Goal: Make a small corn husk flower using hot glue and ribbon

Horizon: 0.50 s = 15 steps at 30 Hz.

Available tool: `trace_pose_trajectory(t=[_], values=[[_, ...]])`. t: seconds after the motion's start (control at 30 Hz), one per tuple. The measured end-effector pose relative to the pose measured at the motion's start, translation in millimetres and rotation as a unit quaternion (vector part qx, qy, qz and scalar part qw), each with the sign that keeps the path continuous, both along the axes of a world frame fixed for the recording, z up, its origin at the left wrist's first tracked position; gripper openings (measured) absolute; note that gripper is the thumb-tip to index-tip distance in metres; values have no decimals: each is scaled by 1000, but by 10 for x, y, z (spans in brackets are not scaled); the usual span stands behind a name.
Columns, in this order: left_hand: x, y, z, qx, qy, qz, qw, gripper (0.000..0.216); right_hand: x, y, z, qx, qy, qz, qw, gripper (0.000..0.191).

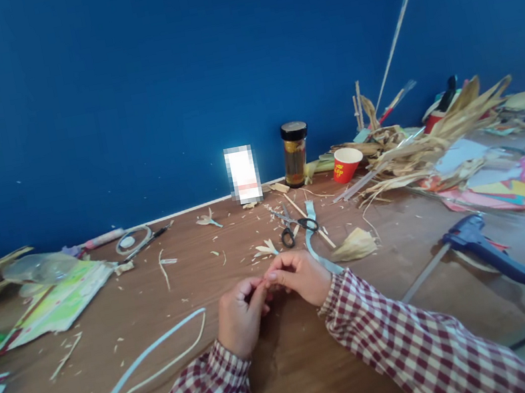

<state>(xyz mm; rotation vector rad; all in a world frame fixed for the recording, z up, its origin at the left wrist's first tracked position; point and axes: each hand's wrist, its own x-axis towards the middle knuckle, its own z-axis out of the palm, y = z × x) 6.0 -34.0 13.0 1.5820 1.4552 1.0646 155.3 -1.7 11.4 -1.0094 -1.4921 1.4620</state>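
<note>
My left hand (240, 314) and my right hand (299, 276) meet over the wooden table (177, 347), fingertips pinched together around something too small to make out. Both wrists wear red-and-white checked sleeves. Just beyond the hands lie small scissors with black handles (292, 225), a pale blue strip (314, 241) and a dry husk piece (355, 246). Small cut husk shapes (266, 249) lie close by.
A blue glue gun (490, 251) with its cable lies at the right. A pile of dry husks (425, 140), a red paper cup (345, 164) and a dark-lidded jar (295, 153) stand at the back. A white strip (123, 384) curves across the left front. Papers (57, 300) lie left.
</note>
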Motion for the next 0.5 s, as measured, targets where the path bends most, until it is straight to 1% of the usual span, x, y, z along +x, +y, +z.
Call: trace_pose_trajectory(t=[0.07,0.13,0.27,0.4,0.5], values=[[2,0,8,-12,-22,-2,1000,23,3,17,-23,-27,9,6,1000,26],[-2,4,7,-32,-40,-1,999,25,-3,21,-37,-38,19,-2,999,26],[-19,24,3,-53,-52,12,997,28,-21,-21,7,-8,12,-31,999,24],[-26,35,9,-61,-39,31,997,28,-28,-81,84,1,-33,-31,999,18],[-19,35,10,-59,-18,38,997,28,-39,-93,83,12,-62,-33,997,15]])
